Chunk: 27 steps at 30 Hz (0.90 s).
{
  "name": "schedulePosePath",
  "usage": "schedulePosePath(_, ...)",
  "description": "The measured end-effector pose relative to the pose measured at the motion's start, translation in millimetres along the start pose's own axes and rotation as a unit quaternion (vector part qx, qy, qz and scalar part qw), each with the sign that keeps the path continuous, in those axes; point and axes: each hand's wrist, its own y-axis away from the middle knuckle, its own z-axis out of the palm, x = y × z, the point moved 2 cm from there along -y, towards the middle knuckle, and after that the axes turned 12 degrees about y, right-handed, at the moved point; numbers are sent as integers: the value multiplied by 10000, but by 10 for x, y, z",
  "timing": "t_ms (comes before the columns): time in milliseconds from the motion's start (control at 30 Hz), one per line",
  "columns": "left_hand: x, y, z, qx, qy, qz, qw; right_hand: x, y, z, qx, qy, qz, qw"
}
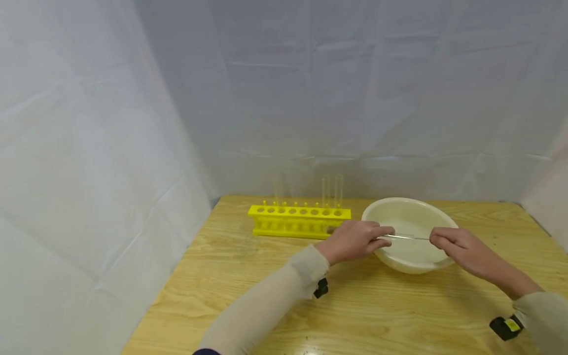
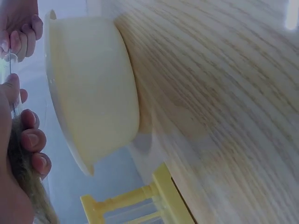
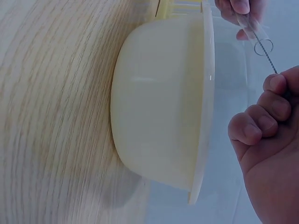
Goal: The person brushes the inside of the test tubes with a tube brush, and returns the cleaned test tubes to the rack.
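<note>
Over the cream basin [image 1: 412,268], my left hand [image 1: 355,239] grips a clear glass test tube [image 1: 405,236] that lies roughly level. A test tube brush [image 3: 270,59] runs into the tube; its twisted wire comes out of the open mouth towards the right. Brownish bristles [image 2: 25,172] show along the left palm, apparently within the tube. My right hand [image 1: 461,249] pinches the wire handle, its fingers curled, a short way from the tube's mouth. The end of the handle is hidden in that hand.
A yellow test tube rack [image 1: 299,212] stands left of the basin, with a few clear test tubes [image 1: 339,190] upright at it. The wooden table [image 1: 248,291] is backed by white sheeting [image 1: 284,98], which also hangs at the left.
</note>
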Motion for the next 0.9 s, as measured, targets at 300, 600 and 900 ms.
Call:
schedulePosePath(300,-248,202,-13,215,147,-236,9994,234,299,-231,90,26,601,9981)
schedulePosePath(600,-199,190,-26,66,317,-197,9993,262,362,-371,110,383,764,9963)
schedulePosePath(900,-320,295,8,260,572,-308,9975,382,528,-550,257,968,1407,9850)
